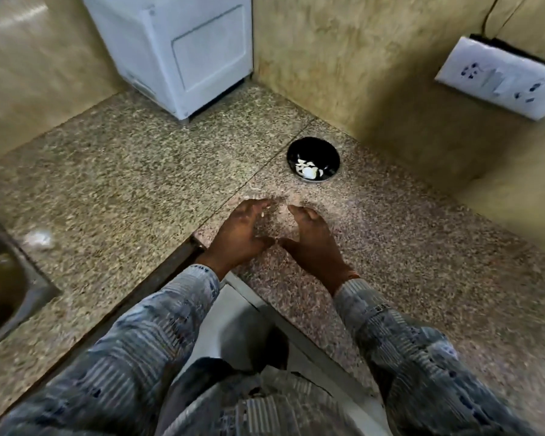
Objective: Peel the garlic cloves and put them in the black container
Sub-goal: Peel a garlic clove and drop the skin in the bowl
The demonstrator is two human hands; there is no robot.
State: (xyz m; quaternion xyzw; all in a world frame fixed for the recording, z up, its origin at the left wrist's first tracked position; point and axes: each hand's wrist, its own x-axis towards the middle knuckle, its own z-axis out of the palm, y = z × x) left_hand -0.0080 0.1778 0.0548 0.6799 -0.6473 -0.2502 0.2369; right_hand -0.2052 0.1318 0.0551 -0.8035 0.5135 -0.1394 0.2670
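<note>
On the counter (pixel 139 184), left hand (pixel 238 234) and right hand (pixel 315 243) hover with fingers loosely spread, apparently empty; cloves (pixel 307 171) in the container (pixel 315 144) are likely light, firm and slippery, so pinch them at the ends.

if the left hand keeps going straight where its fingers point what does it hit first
Probably the black container, ahead and slightly right of the left hand, with only counter between. Its height is unclear, so it might pass over.

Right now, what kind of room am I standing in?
Most likely a kitchen: a speckled stone counter, a steel sink set into it on the left, and a black container holding pale garlic pieces near the wall corner.
</note>
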